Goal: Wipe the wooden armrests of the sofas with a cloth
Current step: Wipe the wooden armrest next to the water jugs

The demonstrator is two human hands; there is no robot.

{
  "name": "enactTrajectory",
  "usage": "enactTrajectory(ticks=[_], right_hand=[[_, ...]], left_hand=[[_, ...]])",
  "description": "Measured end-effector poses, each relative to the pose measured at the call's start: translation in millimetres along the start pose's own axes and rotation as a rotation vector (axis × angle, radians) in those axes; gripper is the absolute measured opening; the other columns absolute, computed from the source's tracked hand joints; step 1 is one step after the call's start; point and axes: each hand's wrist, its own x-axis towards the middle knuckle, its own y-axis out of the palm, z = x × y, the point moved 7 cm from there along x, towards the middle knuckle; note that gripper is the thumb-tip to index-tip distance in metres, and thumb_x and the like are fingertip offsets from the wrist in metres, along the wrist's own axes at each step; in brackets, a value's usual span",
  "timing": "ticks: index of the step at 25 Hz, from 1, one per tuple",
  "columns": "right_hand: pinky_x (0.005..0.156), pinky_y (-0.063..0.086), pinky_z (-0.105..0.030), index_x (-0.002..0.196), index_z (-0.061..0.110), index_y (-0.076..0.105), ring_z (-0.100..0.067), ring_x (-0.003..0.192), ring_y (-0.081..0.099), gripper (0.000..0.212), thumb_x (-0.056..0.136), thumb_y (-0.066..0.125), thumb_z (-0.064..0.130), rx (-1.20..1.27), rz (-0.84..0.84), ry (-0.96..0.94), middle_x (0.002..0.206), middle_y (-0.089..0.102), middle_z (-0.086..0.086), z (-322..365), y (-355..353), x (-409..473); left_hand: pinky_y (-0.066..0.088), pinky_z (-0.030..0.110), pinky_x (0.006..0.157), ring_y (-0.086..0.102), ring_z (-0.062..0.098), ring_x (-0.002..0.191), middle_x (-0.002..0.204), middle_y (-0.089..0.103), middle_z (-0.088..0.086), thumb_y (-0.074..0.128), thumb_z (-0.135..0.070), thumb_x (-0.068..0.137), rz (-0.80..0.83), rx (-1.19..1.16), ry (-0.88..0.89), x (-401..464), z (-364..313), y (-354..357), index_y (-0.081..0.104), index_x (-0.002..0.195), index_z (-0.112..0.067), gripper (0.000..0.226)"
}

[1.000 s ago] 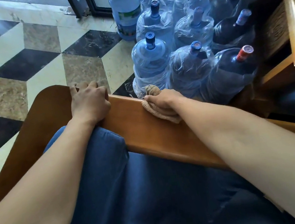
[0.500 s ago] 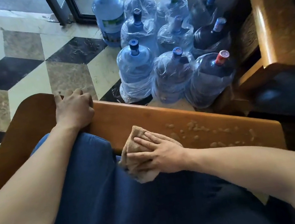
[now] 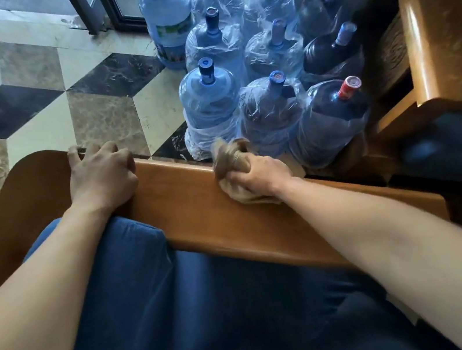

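Observation:
The wooden armrest (image 3: pixel 185 200) of a sofa runs from upper left to lower right across the middle of the view, above a blue seat cushion (image 3: pixel 186 319). My right hand (image 3: pixel 263 174) is closed on a bunched tan cloth (image 3: pixel 231 156) and presses it on the armrest's top edge near its middle. My left hand (image 3: pixel 101 175) grips the top edge further left, where the armrest meets the curved wooden front piece (image 3: pixel 27 190). Part of the cloth is hidden under my right hand.
Several large blue water jugs (image 3: pixel 211 98), most wrapped in clear plastic, stand on the floor right behind the armrest. A second wooden sofa frame (image 3: pixel 436 18) rises at the right. Patterned marble floor (image 3: pixel 27 96) spreads to the left, and a dark door frame (image 3: pixel 110 8) stands at the top.
My right hand moved with the cloth from the armrest's inner face by the cushion up to its top edge. The left hand kept its grip.

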Motion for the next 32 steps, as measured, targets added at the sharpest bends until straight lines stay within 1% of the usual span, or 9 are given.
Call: enactTrajectory(ticks=[4, 6, 10, 17, 20, 22, 24, 27, 32], right_hand=[[0.101, 0.040, -0.045, 0.122, 0.017, 0.070, -0.035, 0.118, 0.064, 0.065, 0.093, 0.038, 0.067, 0.054, -0.174, 0.301, 0.124, 0.072, -0.012, 20, -1, -2], [0.115, 0.032, -0.049, 0.134, 0.022, 0.064, -0.038, 0.134, 0.052, 0.066, 0.093, 0.040, 0.067, -0.001, -0.282, 0.059, 0.140, 0.063, -0.011, 41, 17, -20], [0.129, 0.003, -0.057, 0.162, 0.037, 0.030, -0.038, 0.161, 0.005, 0.073, 0.097, 0.044, 0.067, -0.268, -0.134, -0.539, 0.175, 0.018, 0.000, 55, 77, -108], [0.129, 0.007, -0.052, 0.164, 0.037, 0.025, -0.026, 0.162, -0.002, 0.069, 0.101, 0.051, 0.043, -0.669, 0.189, -1.043, 0.175, 0.013, 0.004, -25, 50, -128], [0.131, -0.002, -0.044, 0.164, 0.034, 0.024, -0.024, 0.162, -0.002, 0.078, 0.093, 0.052, 0.049, -0.631, 0.188, -0.918, 0.175, 0.010, 0.003, -26, 11, -68], [0.129, 0.012, -0.040, 0.163, 0.030, 0.027, -0.028, 0.160, 0.018, 0.080, 0.090, 0.050, 0.054, -0.390, 0.169, -0.599, 0.173, 0.023, -0.004, -23, -1, -38], [0.110, 0.040, -0.043, 0.149, 0.026, 0.048, -0.034, 0.137, 0.053, 0.075, 0.085, 0.044, 0.064, -0.001, 0.053, -0.144, 0.153, 0.055, -0.011, -36, -8, -18], [0.097, 0.047, -0.043, 0.136, 0.020, 0.063, -0.038, 0.124, 0.062, 0.072, 0.088, 0.041, 0.070, 0.114, -0.006, 0.289, 0.138, 0.066, -0.015, -75, -15, -14], [0.110, 0.040, -0.047, 0.129, 0.018, 0.065, -0.040, 0.129, 0.057, 0.060, 0.091, 0.050, 0.061, 0.042, -0.261, 0.294, 0.135, 0.066, -0.014, -103, -22, -64]], left_hand=[[0.028, 0.063, 0.106, 0.055, 0.036, 0.108, 0.107, 0.067, 0.008, 0.053, -0.023, 0.080, 0.003, 0.017, -0.010, 1, 3, -1, 0.070, 0.086, -0.027, 0.019], [0.029, 0.063, 0.105, 0.055, 0.037, 0.106, 0.106, 0.067, 0.008, 0.054, -0.021, 0.079, 0.004, 0.018, 0.001, 0, 3, 1, 0.069, 0.084, -0.027, 0.017], [0.030, 0.058, 0.102, 0.055, 0.037, 0.104, 0.105, 0.067, 0.010, 0.057, -0.020, 0.078, -0.006, 0.027, -0.007, 0, 4, -1, 0.070, 0.082, -0.028, 0.016], [0.026, 0.057, 0.109, 0.051, 0.039, 0.115, 0.118, 0.063, 0.017, 0.056, -0.019, 0.084, 0.071, 0.063, -0.087, -7, -3, -13, 0.072, 0.102, -0.019, 0.024], [0.020, 0.056, 0.106, 0.052, 0.046, 0.118, 0.120, 0.059, 0.030, 0.067, -0.012, 0.083, 0.037, 0.029, -0.067, -21, -59, -36, 0.064, 0.117, -0.001, 0.035], [0.015, 0.047, 0.090, 0.056, 0.051, 0.111, 0.116, 0.060, 0.037, 0.075, -0.005, 0.079, -0.082, -0.130, 0.118, -48, -123, -52, 0.062, 0.116, 0.009, 0.042], [0.005, 0.044, 0.099, 0.036, 0.045, 0.139, 0.148, 0.040, 0.032, 0.058, -0.029, 0.097, 0.122, -0.185, 0.180, -66, -173, -23, 0.043, 0.144, 0.000, 0.057], [-0.001, 0.055, 0.121, -0.010, 0.036, 0.152, 0.165, -0.010, 0.022, 0.022, -0.071, 0.095, 0.418, -0.180, 0.167, -62, -192, 66, -0.001, 0.159, -0.020, 0.085], [-0.015, 0.062, 0.116, -0.035, 0.033, 0.145, 0.160, -0.031, 0.018, -0.001, -0.087, 0.080, 0.303, -0.228, 0.127, -62, -202, 113, -0.017, 0.156, -0.023, 0.100]])
